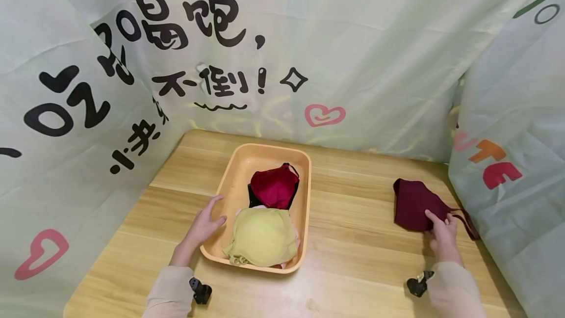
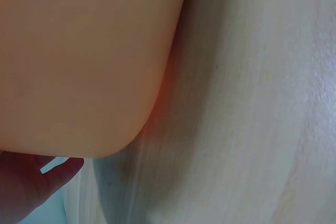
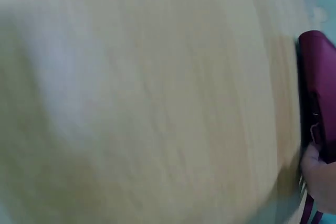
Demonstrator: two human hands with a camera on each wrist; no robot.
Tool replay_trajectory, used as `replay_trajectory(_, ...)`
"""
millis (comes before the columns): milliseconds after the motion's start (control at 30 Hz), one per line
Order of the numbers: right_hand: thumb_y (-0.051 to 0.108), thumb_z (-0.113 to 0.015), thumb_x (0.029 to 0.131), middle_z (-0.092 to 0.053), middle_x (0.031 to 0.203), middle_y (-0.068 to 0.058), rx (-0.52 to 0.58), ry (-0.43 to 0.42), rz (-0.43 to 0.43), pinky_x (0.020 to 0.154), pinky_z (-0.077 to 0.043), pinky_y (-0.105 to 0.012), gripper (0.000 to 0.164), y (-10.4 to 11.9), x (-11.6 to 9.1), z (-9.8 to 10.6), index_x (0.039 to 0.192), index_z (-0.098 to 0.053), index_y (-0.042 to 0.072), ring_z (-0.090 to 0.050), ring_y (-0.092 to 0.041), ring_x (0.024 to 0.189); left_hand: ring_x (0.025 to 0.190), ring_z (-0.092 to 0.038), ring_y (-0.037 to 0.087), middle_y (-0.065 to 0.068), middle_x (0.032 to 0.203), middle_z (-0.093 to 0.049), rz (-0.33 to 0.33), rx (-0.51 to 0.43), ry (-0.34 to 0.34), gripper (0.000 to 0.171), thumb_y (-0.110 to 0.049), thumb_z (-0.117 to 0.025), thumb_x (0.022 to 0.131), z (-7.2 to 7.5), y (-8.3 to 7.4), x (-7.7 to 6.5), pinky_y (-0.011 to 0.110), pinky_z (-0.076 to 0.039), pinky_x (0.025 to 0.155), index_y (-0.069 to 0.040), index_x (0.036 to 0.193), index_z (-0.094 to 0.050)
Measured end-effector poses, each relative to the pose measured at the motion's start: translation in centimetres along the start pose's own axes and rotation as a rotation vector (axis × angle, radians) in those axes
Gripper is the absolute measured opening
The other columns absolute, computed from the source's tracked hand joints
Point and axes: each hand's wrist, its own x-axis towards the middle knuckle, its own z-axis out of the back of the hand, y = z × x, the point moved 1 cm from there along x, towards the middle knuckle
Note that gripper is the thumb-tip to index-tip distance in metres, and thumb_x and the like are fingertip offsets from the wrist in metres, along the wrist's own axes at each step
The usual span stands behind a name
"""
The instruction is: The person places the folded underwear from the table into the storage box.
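My right hand pinches the near right edge of a dark maroon bra, whose straps trail off to the right. In the right wrist view the bra lies along the right border, with the hand below it. At the left side of a peach plastic tray, my left hand touches the rim with spread fingers. A yellow bra lies in the near part of the tray. Behind it sits a magenta-red bra over something black.
The tray stands on a wood-grain table. Printed fabric curtains hang along the back and both sides. A small black device is on the left wrist, another on the right.
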Motion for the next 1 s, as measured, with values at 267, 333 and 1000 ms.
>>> replay_trajectory(267, 0.012, -0.063, 0.083, -0.005, 0.150, 0.011, 0.209, 0.028, -0.028, 0.088, -0.039, -0.013, 0.085, -0.1, -1.0, -0.4, 0.142, -0.011, 0.044, -0.024, -0.004, 0.129, 0.116, -0.042, 0.046, 0.024, 0.143, -0.030, -0.031, -0.003, -0.020, 0.059, -0.005, -0.059, 0.084, 0.0, -0.1, 0.0, 0.061, -0.026, 0.100, -0.004, 0.137, -0.032)
replay_trajectory(333, 0.005, -0.063, 0.082, -0.013, 0.148, 0.012, 0.296, 0.027, -0.038, 0.074, -0.044, -0.011, 0.074, -0.1, -1.1, -0.2, 0.137, -0.027, 0.039, -0.038, -0.002, 0.119, 0.117, -0.041, 0.046, 0.024, 0.143, -0.031, -0.030, 0.003, -0.023, 0.059, -0.005, -0.059, 0.084, 0.0, -0.1, -0.1, 0.061, -0.026, 0.100, -0.004, 0.137, -0.033)
replay_trajectory(1000, -0.014, -0.046, 0.086, -0.061, 0.089, -0.002, 0.910, 0.330, -0.089, 0.074, -0.052, -0.025, 0.034, -1.0, -3.1, 1.3, 0.095, -0.063, 0.013, -0.061, -0.012, 0.083, 0.121, -0.035, 0.049, 0.026, 0.141, -0.032, -0.012, 0.023, -0.022, 0.060, -0.007, -0.059, 0.084, -0.1, 0.0, -0.1, 0.062, -0.030, 0.096, -0.007, 0.138, -0.032)
